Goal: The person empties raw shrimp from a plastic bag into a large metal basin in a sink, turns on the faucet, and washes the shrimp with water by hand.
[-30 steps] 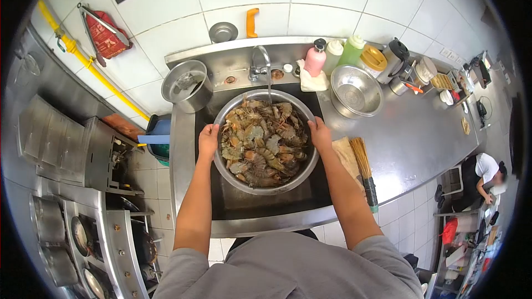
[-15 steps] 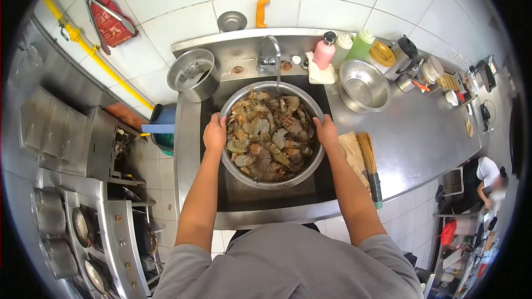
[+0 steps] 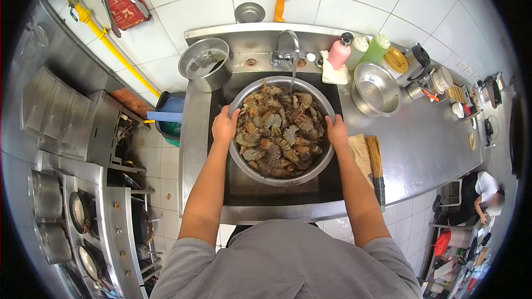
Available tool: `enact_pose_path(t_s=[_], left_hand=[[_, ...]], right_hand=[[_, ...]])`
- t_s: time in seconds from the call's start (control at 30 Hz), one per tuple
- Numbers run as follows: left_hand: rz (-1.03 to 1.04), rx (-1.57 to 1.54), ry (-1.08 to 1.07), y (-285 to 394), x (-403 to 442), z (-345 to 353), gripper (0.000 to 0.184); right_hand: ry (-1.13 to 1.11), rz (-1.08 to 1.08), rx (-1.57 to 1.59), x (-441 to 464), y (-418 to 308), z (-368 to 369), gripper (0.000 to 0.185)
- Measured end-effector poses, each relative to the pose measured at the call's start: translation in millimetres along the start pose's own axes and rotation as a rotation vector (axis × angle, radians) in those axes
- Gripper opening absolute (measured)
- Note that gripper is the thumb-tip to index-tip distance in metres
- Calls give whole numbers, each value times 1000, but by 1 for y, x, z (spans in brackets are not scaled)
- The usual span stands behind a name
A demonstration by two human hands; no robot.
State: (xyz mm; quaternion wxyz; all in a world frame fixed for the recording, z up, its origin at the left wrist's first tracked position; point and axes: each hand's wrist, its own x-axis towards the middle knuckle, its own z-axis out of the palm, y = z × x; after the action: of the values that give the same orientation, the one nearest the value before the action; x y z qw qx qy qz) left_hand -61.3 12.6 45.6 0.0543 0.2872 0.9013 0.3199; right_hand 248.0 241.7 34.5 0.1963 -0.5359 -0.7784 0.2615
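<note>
A wide metal bowl point(image 3: 282, 180) sits in the sink point(image 3: 260, 196), heaped with raw, whole, brownish-grey shrimp point(image 3: 281, 135). My left hand point(image 3: 225, 125) grips the bowl's left rim, thumb on the inner side. On the opposite side, my right hand point(image 3: 337, 132) clasps the rim in the same way. The lower fingers of both hands are hidden behind the bowl's wall. Over the far edge of the bowl arches the faucet point(image 3: 288, 44), and a stream of water runs from it onto the shrimp.
A metal pot point(image 3: 208, 80) stands at the sink's back left corner. On the right counter are a metal bowl point(image 3: 377, 91), a pink bottle point(image 3: 339, 54), a green bottle point(image 3: 377, 48), a cloth point(image 3: 360, 155) and a bristle brush point(image 3: 375, 158). A person point(image 3: 481, 194) is at far right.
The shrimp lie in a different arrangement, and the bowl has shifted slightly left relative to the faucet. Both hands keep their hold on the rim. My viewpoint has moved a little.
</note>
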Motion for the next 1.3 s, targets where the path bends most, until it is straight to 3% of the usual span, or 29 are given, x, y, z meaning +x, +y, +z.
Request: enact_pose_path(t_s=[1.3], left_hand=[[-37, -18, -26, 9, -3, -8, 44]], right_hand=[[3, 26, -6, -5, -5, -6, 41]])
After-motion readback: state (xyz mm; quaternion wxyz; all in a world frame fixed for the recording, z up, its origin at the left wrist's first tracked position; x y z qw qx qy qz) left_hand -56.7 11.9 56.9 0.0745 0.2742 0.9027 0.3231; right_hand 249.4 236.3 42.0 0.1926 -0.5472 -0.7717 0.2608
